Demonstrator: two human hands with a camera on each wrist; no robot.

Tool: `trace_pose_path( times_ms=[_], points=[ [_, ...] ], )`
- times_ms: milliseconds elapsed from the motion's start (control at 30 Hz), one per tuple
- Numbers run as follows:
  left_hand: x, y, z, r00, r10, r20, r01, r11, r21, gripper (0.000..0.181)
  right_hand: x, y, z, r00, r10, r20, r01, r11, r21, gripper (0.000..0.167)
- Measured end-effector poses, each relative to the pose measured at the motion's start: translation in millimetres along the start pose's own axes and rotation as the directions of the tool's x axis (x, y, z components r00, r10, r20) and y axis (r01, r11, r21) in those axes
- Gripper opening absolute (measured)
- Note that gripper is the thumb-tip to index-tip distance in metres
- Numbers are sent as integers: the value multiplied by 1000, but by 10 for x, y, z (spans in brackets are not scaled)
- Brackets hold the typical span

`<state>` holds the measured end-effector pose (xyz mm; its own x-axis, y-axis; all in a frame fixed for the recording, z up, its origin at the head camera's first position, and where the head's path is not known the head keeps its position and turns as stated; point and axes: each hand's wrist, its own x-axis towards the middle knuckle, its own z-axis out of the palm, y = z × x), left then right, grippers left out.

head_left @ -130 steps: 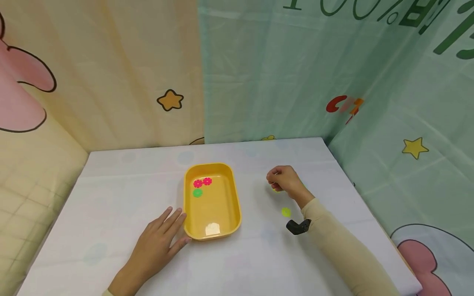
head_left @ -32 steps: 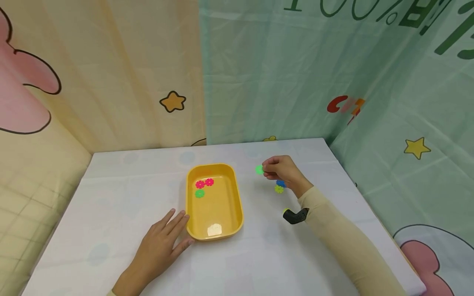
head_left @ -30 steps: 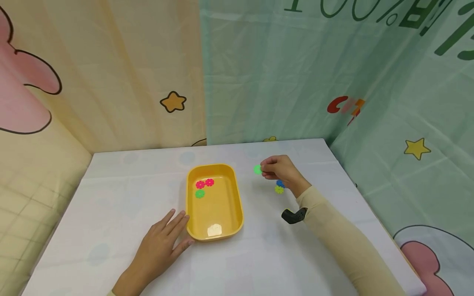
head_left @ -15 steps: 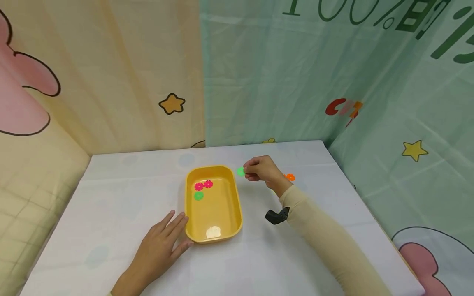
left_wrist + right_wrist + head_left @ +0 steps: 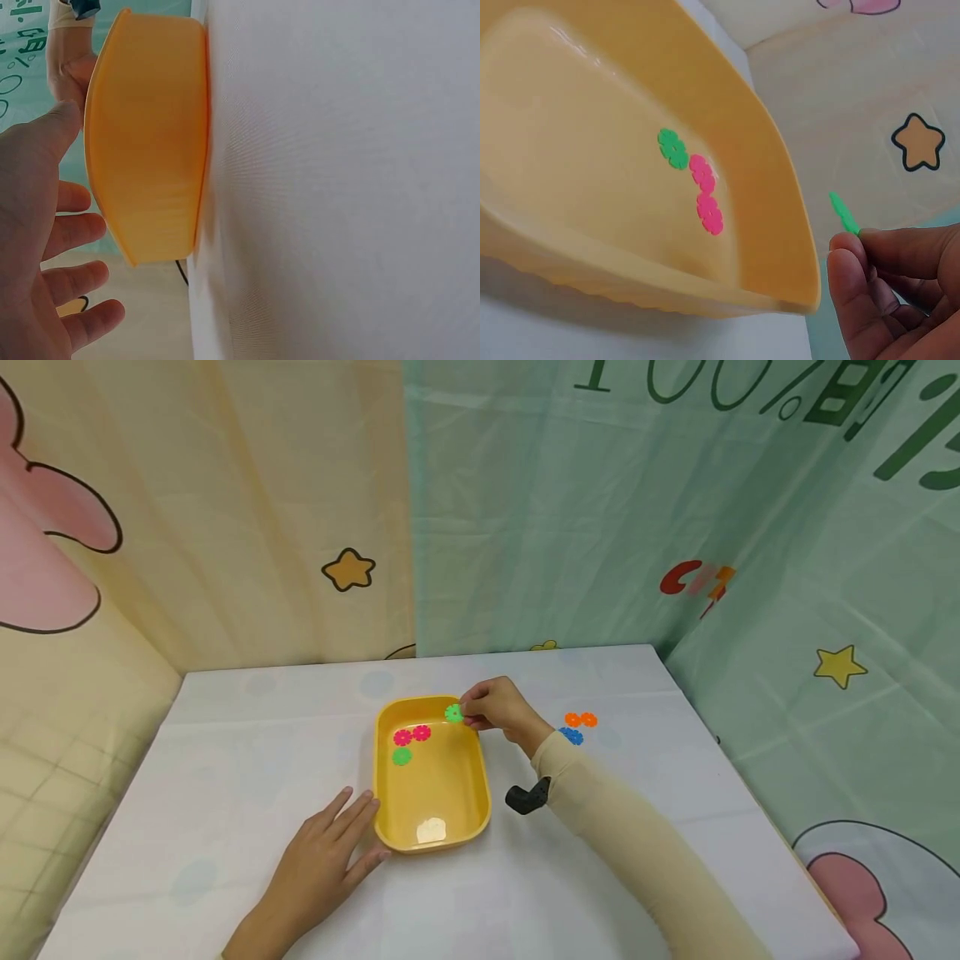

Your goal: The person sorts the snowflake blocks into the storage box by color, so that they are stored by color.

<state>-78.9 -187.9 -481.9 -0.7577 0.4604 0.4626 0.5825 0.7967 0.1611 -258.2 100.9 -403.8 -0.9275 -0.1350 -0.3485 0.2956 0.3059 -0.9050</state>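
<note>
My right hand (image 5: 498, 708) pinches a green snowflake disc (image 5: 453, 712) between thumb and fingertips, over the far right corner of a yellow tray (image 5: 442, 793). In the right wrist view the held disc (image 5: 844, 213) appears nearly edge-on. Inside the tray lie another green disc (image 5: 402, 756) and two pink snowflake discs (image 5: 703, 173). My left hand (image 5: 322, 852) has its fingers spread along the tray's near left side. Its fingertips meet the rim in the head view; the left wrist view shows the tray's outer wall (image 5: 150, 142) beside the fingers.
Right of the tray, two orange discs (image 5: 581, 720) and blue discs (image 5: 573, 737) lie on the white-covered table (image 5: 225, 760). My right sleeve (image 5: 622, 827), with a black wrist camera (image 5: 527, 797), covers part of the table. Printed curtains stand behind and beside it.
My right hand has carried the green disc leftward from the loose discs to the tray's corner. The orange and blue discs have come into sight. My left hand stays in place.
</note>
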Motion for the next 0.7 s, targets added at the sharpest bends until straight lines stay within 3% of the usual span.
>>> trace_pose_path(
  times_ms=[700],
  points=[
    [-1,-2,6,1000,-2,5,2,1000,-12,67,140,-1,370,1000,-22,3,23,999,-25,5]
  ],
)
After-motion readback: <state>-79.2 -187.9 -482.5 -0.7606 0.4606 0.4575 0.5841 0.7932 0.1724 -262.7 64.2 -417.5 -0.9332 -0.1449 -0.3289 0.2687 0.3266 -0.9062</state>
